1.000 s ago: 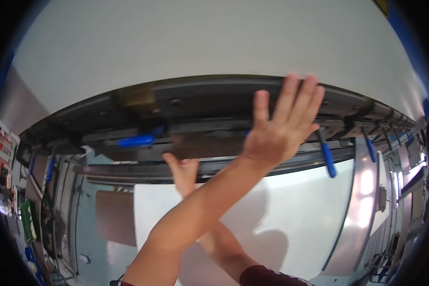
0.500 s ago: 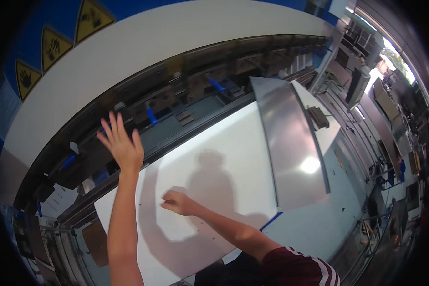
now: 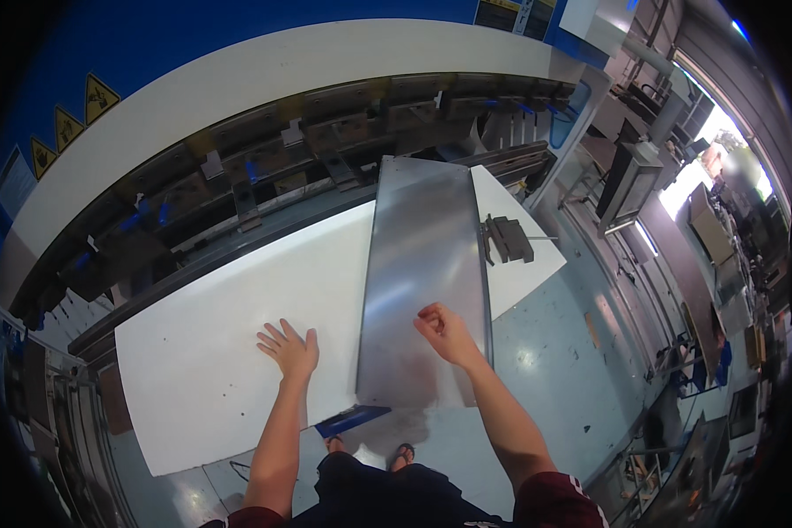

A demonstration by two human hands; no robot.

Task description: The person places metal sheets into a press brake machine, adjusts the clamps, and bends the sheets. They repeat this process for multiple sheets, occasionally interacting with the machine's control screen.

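My left hand (image 3: 290, 350) is over the white board (image 3: 211, 326), its fingers spread and nothing in it. Whether its palm touches the board, I cannot tell. To its right lies a long grey metal sheet (image 3: 427, 238) with narrow raised edges, set across the board. My right hand (image 3: 446, 333) is above the near half of this sheet, fingers curled and thumb pressed toward the index finger. Anything small inside that pinch is hidden from me.
A press brake with a row of dark tooling (image 3: 334, 132) spans the far side. Dark metal blocks (image 3: 509, 239) rest on the board right of the sheet. A monitor on a stand (image 3: 627, 185) rises at the right. The pale floor (image 3: 572, 352) shows in front.
My left hand has come back from near the tooling to the board. My right hand has moved from the board to over the metal sheet. The view has swung right.
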